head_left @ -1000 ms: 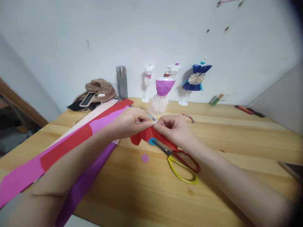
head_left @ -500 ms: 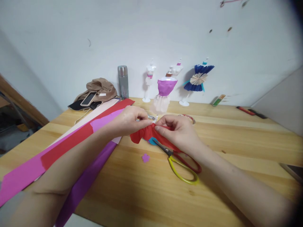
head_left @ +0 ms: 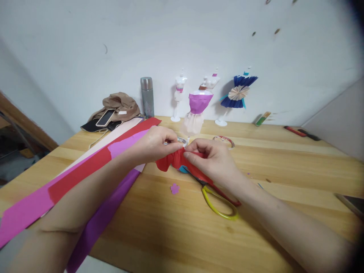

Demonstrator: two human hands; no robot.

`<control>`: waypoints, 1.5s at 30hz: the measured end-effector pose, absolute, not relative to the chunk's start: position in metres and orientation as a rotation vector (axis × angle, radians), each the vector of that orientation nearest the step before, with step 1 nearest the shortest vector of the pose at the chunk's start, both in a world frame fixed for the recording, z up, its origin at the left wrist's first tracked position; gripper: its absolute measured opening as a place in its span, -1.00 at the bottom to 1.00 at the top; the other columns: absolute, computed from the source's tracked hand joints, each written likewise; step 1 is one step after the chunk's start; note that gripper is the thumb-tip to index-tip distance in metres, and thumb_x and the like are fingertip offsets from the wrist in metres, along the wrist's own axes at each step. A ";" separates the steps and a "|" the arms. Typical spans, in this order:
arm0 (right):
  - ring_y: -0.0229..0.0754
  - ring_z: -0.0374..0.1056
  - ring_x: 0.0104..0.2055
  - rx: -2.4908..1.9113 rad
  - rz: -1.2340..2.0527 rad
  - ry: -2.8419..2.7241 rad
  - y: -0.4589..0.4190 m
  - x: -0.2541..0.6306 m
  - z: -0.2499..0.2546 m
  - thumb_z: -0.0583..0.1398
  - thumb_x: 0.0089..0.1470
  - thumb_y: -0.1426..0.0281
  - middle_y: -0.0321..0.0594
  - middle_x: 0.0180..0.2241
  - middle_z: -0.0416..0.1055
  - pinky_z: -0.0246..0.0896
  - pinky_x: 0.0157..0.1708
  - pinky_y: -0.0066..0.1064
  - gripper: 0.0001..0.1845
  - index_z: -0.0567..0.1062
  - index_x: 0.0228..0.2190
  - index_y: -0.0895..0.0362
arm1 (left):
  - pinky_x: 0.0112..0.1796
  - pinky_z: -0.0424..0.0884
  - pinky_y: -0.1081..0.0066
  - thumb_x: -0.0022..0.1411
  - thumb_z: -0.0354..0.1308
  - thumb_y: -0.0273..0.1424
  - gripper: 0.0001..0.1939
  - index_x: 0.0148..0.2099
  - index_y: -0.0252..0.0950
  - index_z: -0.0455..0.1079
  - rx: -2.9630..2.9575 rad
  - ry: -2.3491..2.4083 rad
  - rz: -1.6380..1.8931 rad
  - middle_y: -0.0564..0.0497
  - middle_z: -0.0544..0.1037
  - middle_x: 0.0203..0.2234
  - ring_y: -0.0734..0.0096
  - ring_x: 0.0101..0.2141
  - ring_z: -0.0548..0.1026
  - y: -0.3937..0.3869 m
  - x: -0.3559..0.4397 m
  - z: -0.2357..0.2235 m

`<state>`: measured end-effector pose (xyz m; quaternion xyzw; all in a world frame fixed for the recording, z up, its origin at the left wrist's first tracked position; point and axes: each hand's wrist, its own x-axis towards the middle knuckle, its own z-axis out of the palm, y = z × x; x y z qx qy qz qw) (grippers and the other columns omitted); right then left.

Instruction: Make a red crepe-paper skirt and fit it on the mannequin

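Observation:
Both hands pinch a gathered strip of red crepe paper (head_left: 178, 158) above the middle of the table. My left hand (head_left: 157, 143) grips its upper left edge, with a ruffled end hanging below the fingers. My right hand (head_left: 212, 157) holds the pleats a little to the right, fingertips close to the left ones. Under the strip lie scissors (head_left: 216, 204) with one yellow and one red handle; the strip covers part of them. A blue piece (head_left: 183, 169) shows beside the blades. Nearer to me is a small purple paper flower (head_left: 174, 188).
Red, pink and purple paper sheets (head_left: 82, 170) spread along the left. Behind the hands stand a mannequin in a purple-and-cream dress (head_left: 200, 104), one in blue (head_left: 239, 93), and a grey flask (head_left: 147, 98). A tape roll (head_left: 224, 141) lies beyond my right hand.
The red strip has shifted slightly and now hides more of the scissors' blades and red handle. Both hands keep their pinch on it at nearly the same spot.

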<state>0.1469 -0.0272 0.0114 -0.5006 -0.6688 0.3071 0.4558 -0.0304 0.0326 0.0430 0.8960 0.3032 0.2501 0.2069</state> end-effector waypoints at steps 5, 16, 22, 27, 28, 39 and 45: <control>-0.21 0.26 -0.58 -1.221 0.786 -1.620 -0.026 0.147 0.010 0.21 -0.09 0.31 -0.26 -0.63 0.43 0.15 -0.57 -0.37 -0.85 0.43 -0.62 0.05 | -0.48 0.16 0.51 0.22 0.11 -0.38 -0.68 -0.58 -0.33 0.29 2.507 0.851 0.708 0.12 0.33 -0.63 0.55 -0.51 0.29 0.033 -0.030 0.041; -0.23 0.28 -0.57 -1.247 0.836 -1.545 -0.020 0.148 0.010 0.23 -0.12 0.31 -0.28 -0.63 0.40 0.20 -0.53 -0.38 -0.84 0.42 -0.63 0.07 | -0.45 0.18 0.49 0.24 0.10 -0.33 -0.66 -0.57 -0.32 0.34 2.587 0.823 0.744 0.10 0.38 -0.63 0.52 -0.50 0.31 0.033 -0.031 0.042; -0.25 0.24 -0.57 -1.278 0.785 -1.557 -0.018 0.151 0.010 0.25 -0.13 0.33 -0.28 -0.63 0.38 0.17 -0.53 -0.40 -0.84 0.43 -0.64 0.10 | -0.43 0.20 0.48 0.28 0.08 -0.30 -0.63 -0.57 -0.31 0.38 2.618 0.802 0.713 0.06 0.44 -0.61 0.50 -0.49 0.33 0.032 -0.031 0.042; -0.27 0.20 -0.60 -1.306 0.777 -1.561 -0.017 0.152 0.009 0.27 -0.12 0.30 -0.29 -0.66 0.34 0.12 -0.57 -0.41 -0.80 0.41 -0.64 0.10 | -0.41 0.22 0.48 0.29 0.07 -0.32 -0.63 -0.55 -0.31 0.41 2.637 0.779 0.692 0.06 0.46 -0.62 0.49 -0.48 0.35 0.030 -0.031 0.044; -0.27 0.20 -0.60 -1.307 0.786 -1.554 -0.016 0.152 0.009 0.27 -0.12 0.29 -0.29 -0.66 0.34 0.12 -0.57 -0.41 -0.79 0.41 -0.65 0.10 | -0.40 0.23 0.48 0.29 0.06 -0.32 -0.63 -0.55 -0.30 0.42 2.640 0.772 0.684 0.05 0.46 -0.62 0.49 -0.47 0.36 0.030 -0.031 0.044; -0.31 0.14 -0.64 -1.325 0.867 -1.515 -0.016 0.150 0.008 0.27 -0.16 0.27 -0.33 -0.69 0.30 0.04 -0.62 -0.44 -0.77 0.39 -0.66 0.10 | -0.36 0.26 0.48 0.30 0.06 -0.36 -0.63 -0.54 -0.29 0.48 2.693 0.721 0.634 0.05 0.50 -0.62 0.47 -0.45 0.40 0.029 -0.030 0.047; -0.33 0.11 -0.63 -1.321 0.886 -1.491 -0.016 0.149 0.006 0.28 -0.18 0.26 -0.37 -0.69 0.27 -0.03 -0.62 -0.45 -0.75 0.33 -0.64 0.09 | -0.39 0.23 0.47 0.28 0.08 -0.37 -0.62 -0.58 -0.31 0.42 2.769 0.713 0.684 0.04 0.46 -0.63 0.49 -0.49 0.36 0.031 -0.030 0.043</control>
